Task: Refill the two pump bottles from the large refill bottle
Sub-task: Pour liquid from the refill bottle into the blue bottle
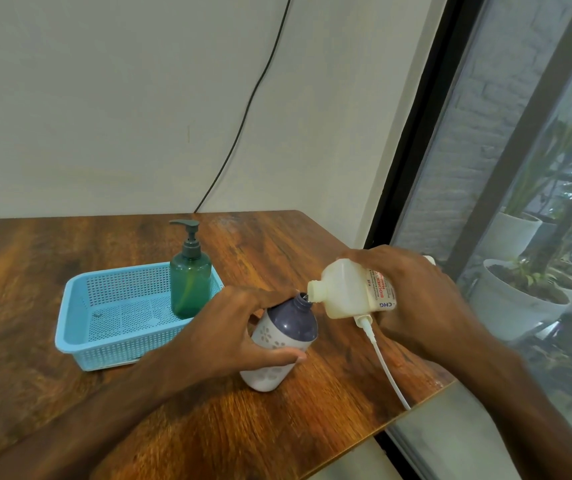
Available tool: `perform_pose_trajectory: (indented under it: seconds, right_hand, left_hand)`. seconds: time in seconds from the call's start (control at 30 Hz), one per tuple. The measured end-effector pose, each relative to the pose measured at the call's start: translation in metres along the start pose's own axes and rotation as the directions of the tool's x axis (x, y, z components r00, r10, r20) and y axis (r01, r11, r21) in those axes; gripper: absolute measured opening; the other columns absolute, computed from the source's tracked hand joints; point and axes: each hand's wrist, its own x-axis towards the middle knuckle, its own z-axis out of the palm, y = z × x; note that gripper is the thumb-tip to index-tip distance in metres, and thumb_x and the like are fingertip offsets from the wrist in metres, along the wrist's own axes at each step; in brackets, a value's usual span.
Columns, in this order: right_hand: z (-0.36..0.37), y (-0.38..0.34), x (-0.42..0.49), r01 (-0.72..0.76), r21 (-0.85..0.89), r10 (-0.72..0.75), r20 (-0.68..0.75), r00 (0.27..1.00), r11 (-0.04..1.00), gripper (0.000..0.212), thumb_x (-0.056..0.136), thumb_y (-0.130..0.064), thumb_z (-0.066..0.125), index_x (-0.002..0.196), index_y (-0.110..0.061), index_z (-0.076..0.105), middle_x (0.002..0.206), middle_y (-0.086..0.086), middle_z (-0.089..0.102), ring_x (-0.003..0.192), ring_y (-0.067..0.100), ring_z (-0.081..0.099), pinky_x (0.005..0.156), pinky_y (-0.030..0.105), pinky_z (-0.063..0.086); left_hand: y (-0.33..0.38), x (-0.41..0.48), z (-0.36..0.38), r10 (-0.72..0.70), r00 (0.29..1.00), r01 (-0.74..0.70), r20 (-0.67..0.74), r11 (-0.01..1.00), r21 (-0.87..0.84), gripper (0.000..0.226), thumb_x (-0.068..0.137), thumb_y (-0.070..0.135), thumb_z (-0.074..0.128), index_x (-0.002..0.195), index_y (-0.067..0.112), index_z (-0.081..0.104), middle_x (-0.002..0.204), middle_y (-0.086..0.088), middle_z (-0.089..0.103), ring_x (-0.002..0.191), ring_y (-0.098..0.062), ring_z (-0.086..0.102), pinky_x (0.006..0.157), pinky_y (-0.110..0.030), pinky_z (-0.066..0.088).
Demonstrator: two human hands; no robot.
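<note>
While right fingers (399,268) clamp the tipped refill bottle (345,294) and left fingers (277,355) grip the purple bottle (289,327), green bottle (190,289) sits in basket (70,327), centre-left.

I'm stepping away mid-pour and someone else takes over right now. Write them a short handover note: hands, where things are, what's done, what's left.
Left hand grips the purple bottle, tilted, neck open.
Right hand holds the refill bottle tipped, mouth at that neck; no flow is visible.
The white pump, tube trailing, sticks out under the right hand.
The green bottle stands in the basket, pump on.
Done: purple bottle opened, pour lined up.
Left: fill the purple bottle, refit its pump, then open, fill and close the green bottle.
</note>
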Motion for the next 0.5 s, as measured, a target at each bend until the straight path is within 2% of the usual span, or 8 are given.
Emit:
perform_pose_trajectory:
  seconds: [0.5]
  right_hand:
    - [-0.0009, 0.0005, 0.0015, 0.038, -0.033, -0.038, -0.002, 0.999, 0.999, 0.082, 0.077, -0.018, 0.084, 0.146, -0.037, 0.045, 0.144, -0.012, 0.053, 0.135, 0.012, 0.046, 0.114, 0.036, 0.037]
  left_hand:
    - [-0.0032, -0.0004, 0.0009, 0.005, 1.0, -0.005, -0.007, 1.0, -0.013, 0.073, 0.074, 0.074, 0.075, 0.13, 0.027, 0.068, 0.106, 0.017, 0.075, 0.096, 0.003, 0.068, 0.076, -0.021, 0.058]
